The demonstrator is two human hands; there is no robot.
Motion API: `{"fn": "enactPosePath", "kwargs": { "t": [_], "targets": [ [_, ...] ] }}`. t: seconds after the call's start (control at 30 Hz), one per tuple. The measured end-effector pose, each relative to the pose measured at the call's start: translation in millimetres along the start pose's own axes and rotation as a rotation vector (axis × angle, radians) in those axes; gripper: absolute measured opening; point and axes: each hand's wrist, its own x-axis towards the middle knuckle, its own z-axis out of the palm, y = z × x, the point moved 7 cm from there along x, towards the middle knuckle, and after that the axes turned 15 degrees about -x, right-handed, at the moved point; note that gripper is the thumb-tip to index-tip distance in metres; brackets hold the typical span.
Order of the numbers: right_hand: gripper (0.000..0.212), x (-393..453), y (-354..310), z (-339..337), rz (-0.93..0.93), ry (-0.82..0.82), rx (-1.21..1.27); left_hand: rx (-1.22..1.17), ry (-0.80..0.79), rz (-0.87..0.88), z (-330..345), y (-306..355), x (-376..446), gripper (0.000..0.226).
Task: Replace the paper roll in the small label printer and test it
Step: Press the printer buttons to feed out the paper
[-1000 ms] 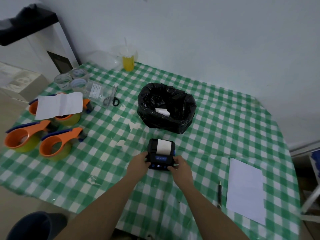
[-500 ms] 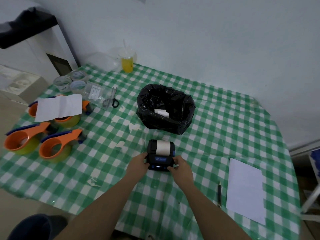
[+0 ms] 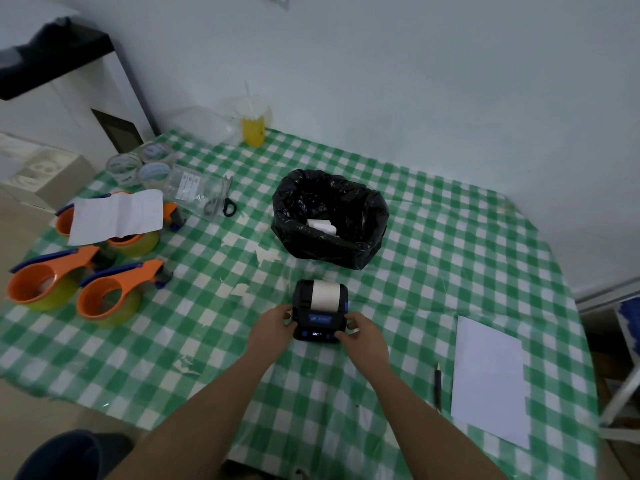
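Observation:
A small black label printer (image 3: 319,320) with a lit blue display rests on the green checked tablecloth (image 3: 433,258) near the front middle. A white paper strip (image 3: 325,294) lies over its top. My left hand (image 3: 273,330) grips the printer's left side and my right hand (image 3: 363,333) grips its right side, thumb by the front buttons. Behind it stands a bin lined with a black bag (image 3: 329,220), with a white paper roll (image 3: 322,226) inside.
Three orange tape dispensers (image 3: 104,292) and a folded white paper (image 3: 116,216) sit at the left. Scissors (image 3: 220,200), clear tape rolls (image 3: 138,166) and a yellow drink cup (image 3: 253,128) are at the back. A white sheet (image 3: 488,379) and pen (image 3: 438,384) lie right.
The white paper strip over the printer's top looks slightly longer than a second ago. Both hands stay on the printer's sides. The view has shifted a little.

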Motion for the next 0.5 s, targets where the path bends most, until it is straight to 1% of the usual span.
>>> {"fn": "enactPosePath", "kwargs": {
  "t": [0.27, 0.5],
  "targets": [
    [0.031, -4.0, 4.9, -6.4, -0.005, 0.023, 0.012, 0.045, 0.047, 0.017, -10.1, 7.9, -3.0, 0.026],
    [0.024, -7.5, 6.8, -9.0, -0.018, 0.039, 0.005, 0.050, 0.044, 0.016, -11.2, 6.7, -6.9, 0.024]
  ]
}}
